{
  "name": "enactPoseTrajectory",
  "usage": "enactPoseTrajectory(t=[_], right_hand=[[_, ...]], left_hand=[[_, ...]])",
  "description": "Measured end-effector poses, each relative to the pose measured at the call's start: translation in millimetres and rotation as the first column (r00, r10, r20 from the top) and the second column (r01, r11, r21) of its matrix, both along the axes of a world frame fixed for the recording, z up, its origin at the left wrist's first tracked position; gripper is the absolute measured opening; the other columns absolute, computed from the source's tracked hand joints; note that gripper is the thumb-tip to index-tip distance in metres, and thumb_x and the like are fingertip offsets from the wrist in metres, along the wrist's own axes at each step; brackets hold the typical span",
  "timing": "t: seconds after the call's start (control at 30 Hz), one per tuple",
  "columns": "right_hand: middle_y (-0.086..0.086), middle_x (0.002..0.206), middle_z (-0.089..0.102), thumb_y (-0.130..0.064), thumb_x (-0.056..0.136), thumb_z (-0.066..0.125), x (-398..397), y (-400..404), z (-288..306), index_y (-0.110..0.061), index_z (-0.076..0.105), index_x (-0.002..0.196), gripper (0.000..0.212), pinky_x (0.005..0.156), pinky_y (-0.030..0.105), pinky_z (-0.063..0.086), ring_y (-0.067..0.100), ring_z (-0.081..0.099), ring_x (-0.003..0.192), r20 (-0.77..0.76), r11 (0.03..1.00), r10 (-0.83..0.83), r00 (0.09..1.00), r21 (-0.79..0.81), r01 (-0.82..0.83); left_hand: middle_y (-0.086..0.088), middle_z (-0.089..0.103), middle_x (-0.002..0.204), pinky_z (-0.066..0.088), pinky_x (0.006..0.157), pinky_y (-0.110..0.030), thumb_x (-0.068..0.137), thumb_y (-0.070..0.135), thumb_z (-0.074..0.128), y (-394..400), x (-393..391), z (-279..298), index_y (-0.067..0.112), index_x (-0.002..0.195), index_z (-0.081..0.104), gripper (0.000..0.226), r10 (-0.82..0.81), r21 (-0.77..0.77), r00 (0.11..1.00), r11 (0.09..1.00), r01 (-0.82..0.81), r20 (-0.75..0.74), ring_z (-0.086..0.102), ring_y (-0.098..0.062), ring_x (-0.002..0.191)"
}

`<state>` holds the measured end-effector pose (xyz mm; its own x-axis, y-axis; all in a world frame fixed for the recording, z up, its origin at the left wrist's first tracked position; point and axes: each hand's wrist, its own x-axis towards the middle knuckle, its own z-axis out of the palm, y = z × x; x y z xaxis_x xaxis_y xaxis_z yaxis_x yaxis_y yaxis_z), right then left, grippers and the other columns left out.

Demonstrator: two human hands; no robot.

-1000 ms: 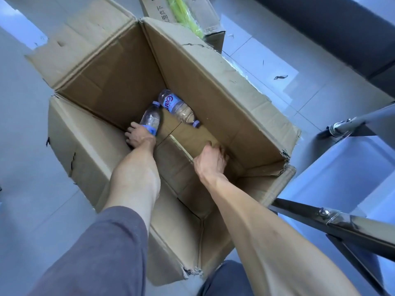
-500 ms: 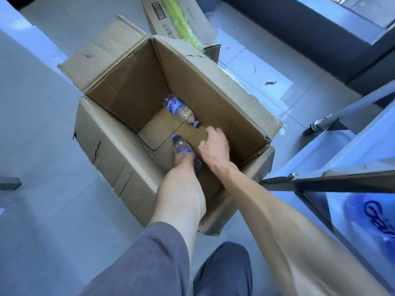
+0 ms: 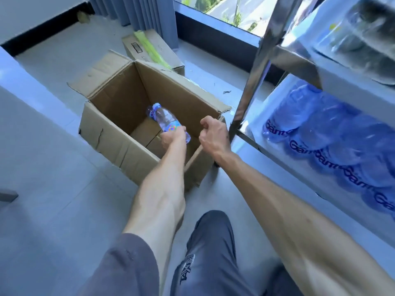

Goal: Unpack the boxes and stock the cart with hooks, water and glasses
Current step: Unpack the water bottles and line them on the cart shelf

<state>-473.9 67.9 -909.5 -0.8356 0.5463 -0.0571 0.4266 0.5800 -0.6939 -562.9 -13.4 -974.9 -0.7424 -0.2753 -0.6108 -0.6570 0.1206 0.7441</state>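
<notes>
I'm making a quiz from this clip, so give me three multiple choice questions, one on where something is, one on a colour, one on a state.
1. Where do the stocked bottles lie?
A. on the floor
B. on the cart shelf
C. on the taped box

2. What colour is the tape on the far box?
A. red
B. black
C. yellow-green

3. What is the left hand doing?
A. gripping a bottle
B. resting flat on the floor
C. folding a flap

Answers: 1 B, blue-labelled bottles fill the shelf; 2 C, a bright strip crosses its top; 3 A, fingers wrap the bottle over the open box.
</notes>
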Motion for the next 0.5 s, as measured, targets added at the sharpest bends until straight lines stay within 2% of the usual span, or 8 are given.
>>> enactPoseTrajectory(t=[0.1, 0.17, 0.2, 0.3, 0.4, 0.43, 0.5], right_hand=[[0.012, 0.104, 0.070, -0.007, 0.084, 0.046, 46.8, -0.4, 26.6, -0.016, 0.068, 0.110, 0.035, 0.086, 0.039, 0.052, 0.031, 0.064, 0.098, -0.058, 0.998, -0.056, 0.997, -0.030, 0.055], [0.011, 0.100, 0.070, -0.011, 0.084, 0.045, 78.4, -0.2, 41.6, -0.018, 0.069, 0.103, 0.032, 0.083, 0.039, 0.053, 0.030, 0.065, 0.094, -0.087, 0.994, -0.100, 0.991, -0.053, 0.096], [0.010, 0.098, 0.070, -0.011, 0.084, 0.044, 93.5, 0.2, 48.5, -0.019, 0.069, 0.099, 0.030, 0.082, 0.039, 0.054, 0.030, 0.065, 0.092, -0.108, 0.992, -0.119, 0.987, -0.066, 0.112], [0.009, 0.098, 0.071, -0.011, 0.082, 0.046, 136.0, 1.5, 64.6, -0.018, 0.070, 0.095, 0.028, 0.081, 0.037, 0.053, 0.029, 0.064, 0.093, -0.130, 0.986, -0.148, 0.980, -0.093, 0.136], [0.007, 0.100, 0.071, -0.022, 0.087, 0.056, 172.6, 6.1, 70.0, -0.017, 0.069, 0.099, 0.019, 0.077, 0.030, 0.047, 0.027, 0.063, 0.097, -0.100, 0.977, -0.181, 0.978, -0.135, 0.167], [0.005, 0.098, 0.070, -0.028, 0.087, 0.059, 185.1, 6.6, 70.0, -0.017, 0.069, 0.099, 0.018, 0.073, 0.027, 0.042, 0.026, 0.063, 0.097, -0.109, 0.970, -0.205, 0.973, -0.155, 0.187], [0.004, 0.094, 0.070, -0.036, 0.089, 0.061, 207.7, 5.7, 71.9, -0.016, 0.068, 0.096, 0.023, 0.070, 0.026, 0.036, 0.025, 0.062, 0.096, -0.131, 0.953, -0.257, 0.958, -0.200, 0.228]], left_hand=[[-0.004, 0.064, 0.109, 0.045, 0.077, -0.030, 0.066, 0.035, 0.081, -10.8, 42.3, 34.1, 0.013, 0.114, 0.056, 0.059, 0.009, -0.045, 0.993, 0.999, -0.015, -0.120, 0.058, -0.025, 0.086], [-0.003, 0.065, 0.107, 0.049, 0.082, -0.032, 0.064, 0.035, 0.082, -18.0, 76.3, 50.7, 0.013, 0.111, 0.055, 0.059, 0.035, -0.015, 0.980, 0.999, -0.038, -0.196, 0.061, -0.026, 0.089], [-0.002, 0.065, 0.103, 0.050, 0.081, -0.032, 0.063, 0.034, 0.082, -21.8, 95.3, 57.5, 0.013, 0.109, 0.055, 0.058, 0.055, 0.016, 0.971, 0.998, -0.053, -0.232, 0.063, -0.026, 0.089], [0.010, 0.060, 0.078, 0.043, 0.065, -0.025, 0.055, 0.035, 0.079, -34.8, 162.6, 71.3, 0.018, 0.092, 0.055, 0.047, 0.075, 0.094, 0.933, 0.995, -0.045, -0.351, 0.061, -0.023, 0.076], [0.013, 0.065, 0.075, 0.049, 0.060, -0.022, 0.048, 0.034, 0.077, -40.6, 228.0, 68.7, 0.020, 0.085, 0.060, 0.043, 0.054, 0.263, 0.881, 0.961, 0.082, -0.470, 0.065, -0.017, 0.071], [0.009, 0.067, 0.078, 0.051, 0.061, -0.021, 0.048, 0.028, 0.078, -39.1, 245.5, 65.8, 0.018, 0.091, 0.063, 0.046, 0.044, 0.330, 0.871, 0.934, 0.138, -0.490, 0.065, -0.015, 0.070], [-0.002, 0.068, 0.088, 0.055, 0.067, -0.029, 0.050, 0.009, 0.076, -30.3, 275.5, 62.6, 0.007, 0.106, 0.065, 0.057, -0.002, 0.429, 0.856, 0.865, 0.262, -0.517, 0.063, -0.016, 0.074]])
